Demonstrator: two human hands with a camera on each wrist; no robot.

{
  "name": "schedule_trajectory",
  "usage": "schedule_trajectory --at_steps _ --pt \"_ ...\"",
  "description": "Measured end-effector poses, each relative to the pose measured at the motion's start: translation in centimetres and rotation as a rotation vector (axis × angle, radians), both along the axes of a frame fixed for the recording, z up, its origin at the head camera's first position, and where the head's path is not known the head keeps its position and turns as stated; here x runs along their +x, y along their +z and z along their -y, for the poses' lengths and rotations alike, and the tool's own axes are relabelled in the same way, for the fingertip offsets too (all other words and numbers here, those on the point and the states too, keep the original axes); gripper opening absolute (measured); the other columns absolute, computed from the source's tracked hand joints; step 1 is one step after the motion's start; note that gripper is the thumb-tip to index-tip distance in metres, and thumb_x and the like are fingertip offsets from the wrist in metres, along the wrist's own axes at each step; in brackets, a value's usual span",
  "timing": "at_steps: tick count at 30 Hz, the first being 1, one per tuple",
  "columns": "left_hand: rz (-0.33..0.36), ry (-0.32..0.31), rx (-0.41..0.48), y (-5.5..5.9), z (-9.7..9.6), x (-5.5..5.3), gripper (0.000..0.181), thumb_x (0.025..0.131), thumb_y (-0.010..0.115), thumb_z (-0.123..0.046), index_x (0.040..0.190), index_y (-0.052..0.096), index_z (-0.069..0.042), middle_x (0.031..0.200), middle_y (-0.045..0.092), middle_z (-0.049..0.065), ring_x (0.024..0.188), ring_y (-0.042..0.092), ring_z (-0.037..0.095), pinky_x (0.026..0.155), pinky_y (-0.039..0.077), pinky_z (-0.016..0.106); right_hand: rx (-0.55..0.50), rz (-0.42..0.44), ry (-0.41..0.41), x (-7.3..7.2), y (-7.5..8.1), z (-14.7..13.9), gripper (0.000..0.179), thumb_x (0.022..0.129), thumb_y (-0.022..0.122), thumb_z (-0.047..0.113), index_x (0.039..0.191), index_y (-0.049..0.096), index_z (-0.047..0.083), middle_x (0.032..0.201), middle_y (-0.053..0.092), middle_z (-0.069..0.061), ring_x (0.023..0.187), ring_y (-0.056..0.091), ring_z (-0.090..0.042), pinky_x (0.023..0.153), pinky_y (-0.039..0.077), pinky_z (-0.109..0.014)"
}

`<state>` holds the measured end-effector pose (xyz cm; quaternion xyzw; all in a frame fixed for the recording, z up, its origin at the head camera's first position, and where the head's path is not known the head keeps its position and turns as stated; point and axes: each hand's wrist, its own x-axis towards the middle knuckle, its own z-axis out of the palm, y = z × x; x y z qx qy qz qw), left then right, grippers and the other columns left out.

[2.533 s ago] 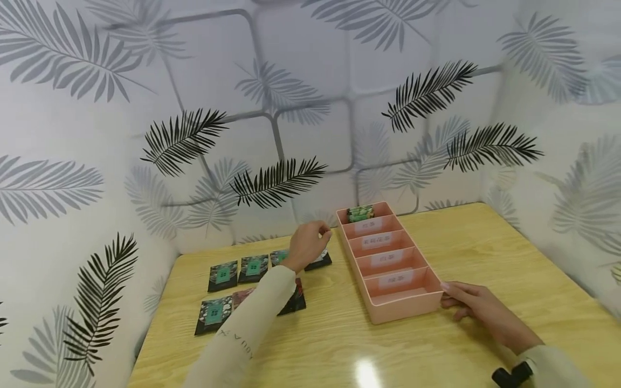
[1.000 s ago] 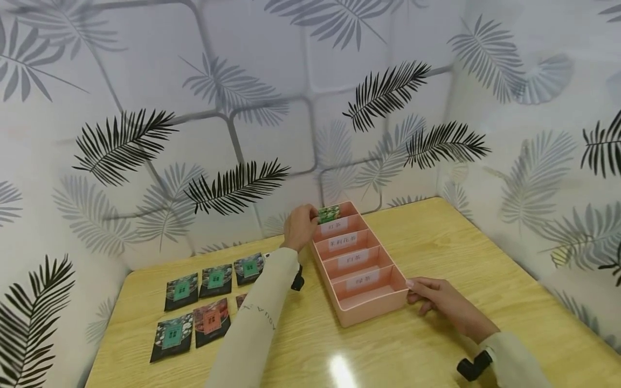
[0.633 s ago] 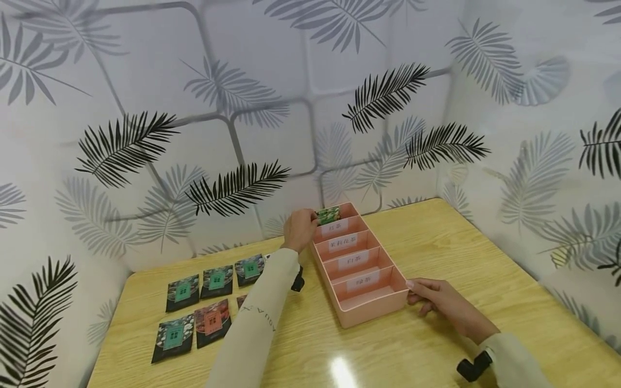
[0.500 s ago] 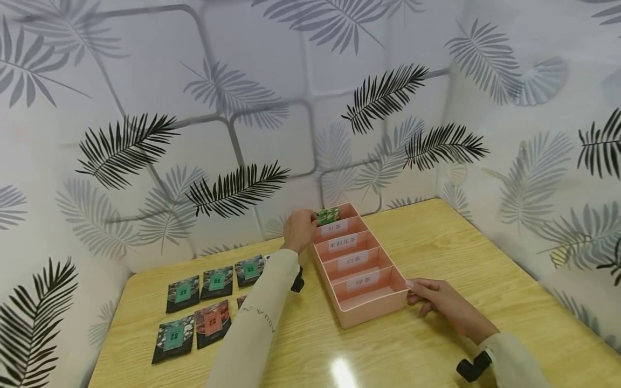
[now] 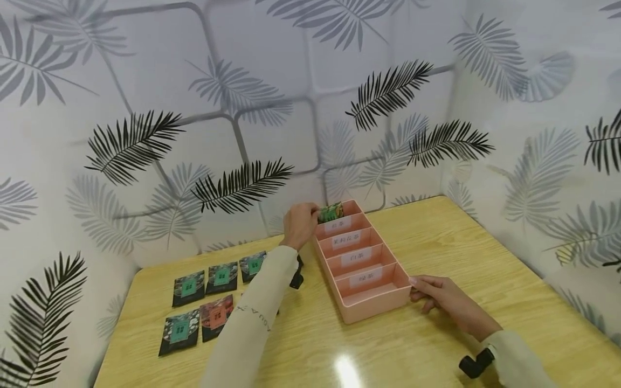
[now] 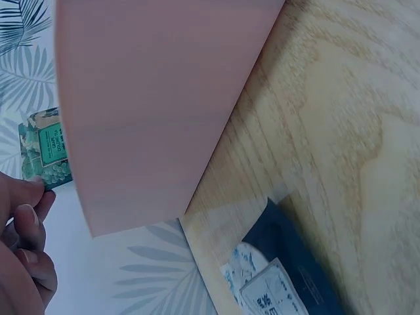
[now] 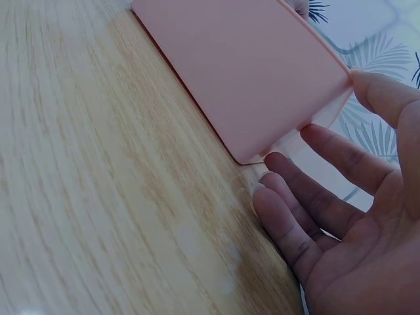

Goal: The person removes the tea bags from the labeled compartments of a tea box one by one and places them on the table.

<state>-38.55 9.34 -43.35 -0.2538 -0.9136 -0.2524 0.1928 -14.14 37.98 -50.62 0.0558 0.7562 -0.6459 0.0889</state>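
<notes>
A long pink box (image 5: 378,318) with labelled compartments stands on the table. At its far end my left hand (image 5: 299,223) pinches a green tea packet (image 5: 332,212) by its near corner. In the left wrist view this packet (image 6: 46,147) pokes above the rim, held between the thumb (image 6: 26,191) and bent fingers; its lower part is hidden by the box wall. My right hand (image 5: 446,302) grips the box's near right corner. In the right wrist view its thumb (image 7: 377,92) meets the rim and the index finger touches the wall.
Several dark tea packets (image 5: 178,331) lie in two rows on the wooden table (image 5: 310,350), left of the box; my left sleeve (image 5: 257,307) covers some. A blue-white packet (image 6: 269,289) lies near the box in the left wrist view. A leaf-patterned wall (image 5: 271,64) rises behind.
My left hand has moved right and away, from above the loose packets to the far compartment, and now pinches the green packet. My right hand stays at the box corner. The head view has turned right.
</notes>
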Motion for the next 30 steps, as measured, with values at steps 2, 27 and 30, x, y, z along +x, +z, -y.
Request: schedule_trajectory --at_steps 2,27,30 --pt "-0.011 -0.001 0.008 0.3 0.3 0.0 0.013 0.093 0.064 -0.021 0.098 0.077 -0.019 0.088 0.072 -0.004 0.068 0.064 0.01 0.059 0.051 0.032 -0.002 0.005 -0.004 0.0 0.2 0.0 0.056 0.096 0.055 0.041 0.129 0.055 -0.004 0.103 0.066 -0.009 0.098 0.061 -0.026 0.075 0.053 -0.038" --pt "-0.118 -0.061 0.103 3.1 4.2 0.9 0.014 0.093 0.065 -0.027 0.1 0.076 -0.02 0.091 0.072 -0.005 0.077 0.066 0.009 0.061 0.051 0.03 0.029 0.029 -0.036 0.0 0.6 0.5 0.058 0.096 0.054 0.043 0.132 0.052 -0.003 0.103 0.068 -0.009 0.093 0.063 -0.025 0.075 0.052 -0.037" --pt "-0.106 -0.072 0.108 3.3 4.8 1.3 0.014 0.093 0.065 -0.025 0.1 0.075 -0.018 0.091 0.072 -0.004 0.076 0.066 0.01 0.06 0.051 0.03 0.037 0.024 -0.024 -0.2 0.6 0.5 0.059 0.097 0.053 0.043 0.133 0.051 -0.004 0.104 0.067 -0.009 0.093 0.063 -0.025 0.076 0.052 -0.037"
